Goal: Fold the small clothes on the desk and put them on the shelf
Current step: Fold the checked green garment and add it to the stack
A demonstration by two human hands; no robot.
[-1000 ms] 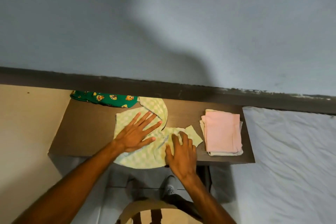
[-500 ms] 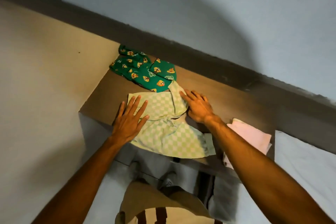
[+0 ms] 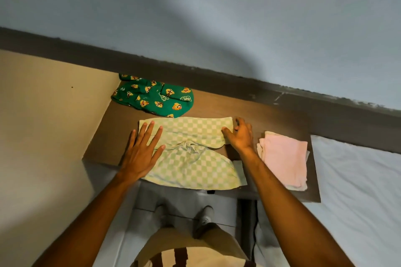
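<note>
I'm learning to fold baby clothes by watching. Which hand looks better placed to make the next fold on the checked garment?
Probably the right hand: its fingers sit at the checked garment free end, ready to lift it. The left hand lies flat, pinning the other side.

**Three garments on the desk**

A dark brown desk [image 3: 271, 119] is set against the wall. On it are laid a green printed garment [image 3: 155, 98] at the back, green checked shorts [image 3: 195, 158] overhanging the front edge, and folded pink clothes [image 3: 284, 158] at the right.

Pale green lettering on the green printed garment [image 3: 155, 97], upside down, possibly "Dale", otherwise illegible
</note>
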